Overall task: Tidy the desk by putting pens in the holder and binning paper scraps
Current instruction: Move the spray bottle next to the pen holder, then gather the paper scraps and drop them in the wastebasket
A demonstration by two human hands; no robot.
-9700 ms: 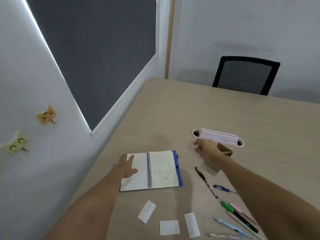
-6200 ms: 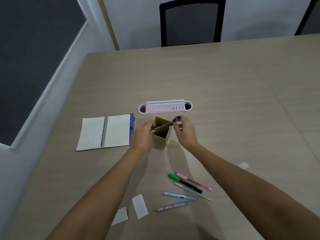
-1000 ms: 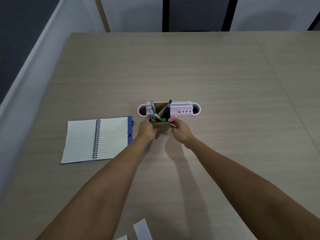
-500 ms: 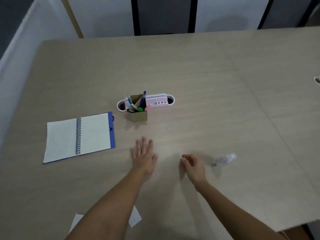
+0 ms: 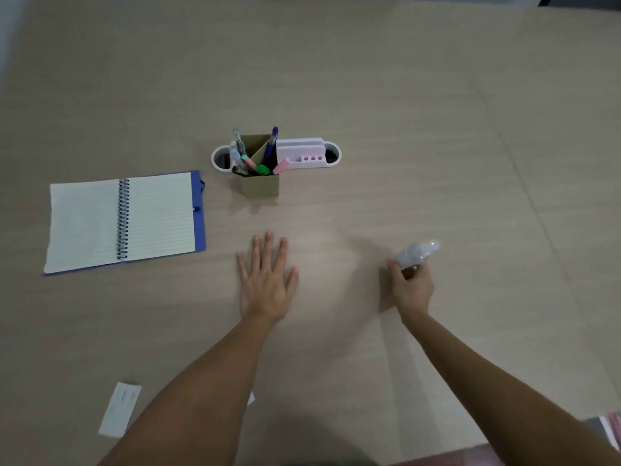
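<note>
Head view: left hand (image 5: 267, 285) flat, outspread.

The left arm (image 5: 188, 398) is hiding most of a scrap (image 5: 250, 398); the right hand (image 5: 410, 290) is covering part of a blurred crumpled thing (image 5: 416, 253).

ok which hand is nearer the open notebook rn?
Left. The left hand lies flat on the desk just right of the notebook, apart from it. The right hand is much farther right, its fingers at a crumpled clear object.
</note>
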